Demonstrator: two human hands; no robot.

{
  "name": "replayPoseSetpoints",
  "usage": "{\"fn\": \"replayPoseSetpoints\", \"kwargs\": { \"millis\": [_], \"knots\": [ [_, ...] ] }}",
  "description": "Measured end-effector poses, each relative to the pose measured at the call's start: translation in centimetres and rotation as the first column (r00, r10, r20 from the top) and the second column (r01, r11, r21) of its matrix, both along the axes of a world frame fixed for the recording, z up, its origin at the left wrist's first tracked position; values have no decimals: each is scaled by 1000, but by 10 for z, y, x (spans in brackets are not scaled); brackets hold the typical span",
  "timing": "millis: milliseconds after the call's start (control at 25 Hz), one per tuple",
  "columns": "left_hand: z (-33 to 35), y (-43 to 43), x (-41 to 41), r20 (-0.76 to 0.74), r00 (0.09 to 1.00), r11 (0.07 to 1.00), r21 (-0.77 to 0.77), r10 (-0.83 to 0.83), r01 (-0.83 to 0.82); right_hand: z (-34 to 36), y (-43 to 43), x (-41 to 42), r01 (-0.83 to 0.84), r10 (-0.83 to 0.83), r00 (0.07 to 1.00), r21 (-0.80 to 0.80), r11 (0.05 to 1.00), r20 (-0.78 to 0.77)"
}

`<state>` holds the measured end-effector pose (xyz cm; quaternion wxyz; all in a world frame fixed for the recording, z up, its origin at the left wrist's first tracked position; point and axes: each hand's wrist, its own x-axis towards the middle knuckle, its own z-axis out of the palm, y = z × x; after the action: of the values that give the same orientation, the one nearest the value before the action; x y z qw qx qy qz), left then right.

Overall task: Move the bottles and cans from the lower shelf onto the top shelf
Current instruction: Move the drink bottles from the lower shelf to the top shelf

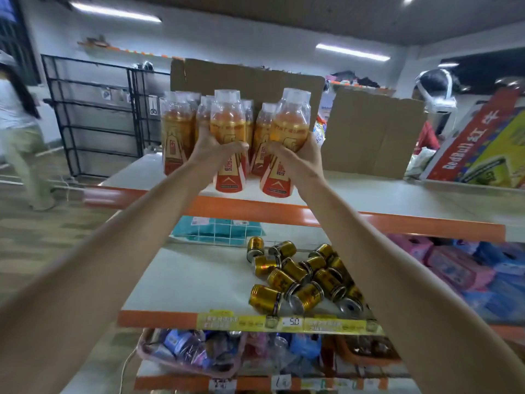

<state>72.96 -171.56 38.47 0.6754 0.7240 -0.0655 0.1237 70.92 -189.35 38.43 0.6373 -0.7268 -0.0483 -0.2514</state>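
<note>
My left hand [211,150] grips an orange drink bottle [228,123] with a clear cap, its base at the front of the top shelf [383,194]. My right hand [295,153] grips a second bottle [289,123] of the same kind, tilted slightly, just right of the first. Several more such bottles [177,129] stand behind them on the top shelf. On the lower shelf [181,282], several gold cans [298,275] lie in a loose pile on their sides, right of centre.
Brown cardboard sheets [372,132] stand upright behind the bottles. A Red Bull carton [480,146] leans at the top shelf's right end. Teal packets [216,230] lie at the back of the lower shelf. A person [17,123] walks at the left; another [434,109] is behind the shelf.
</note>
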Motion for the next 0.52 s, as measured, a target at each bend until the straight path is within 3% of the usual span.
{"fn": "replayPoseSetpoints", "kwargs": {
  "millis": [280, 520],
  "knots": [
    [-13, -14, 26, -19, 1000, 995, 103, 11, -9, -18, -1, 43, 57, -57, 996, -7, 998, -67],
    [-25, -25, 27, 118, 975, 942, 260, 189, -214, -35, 0, 58, -19, 18, 1000, -22, 1000, -12]
  ]
}}
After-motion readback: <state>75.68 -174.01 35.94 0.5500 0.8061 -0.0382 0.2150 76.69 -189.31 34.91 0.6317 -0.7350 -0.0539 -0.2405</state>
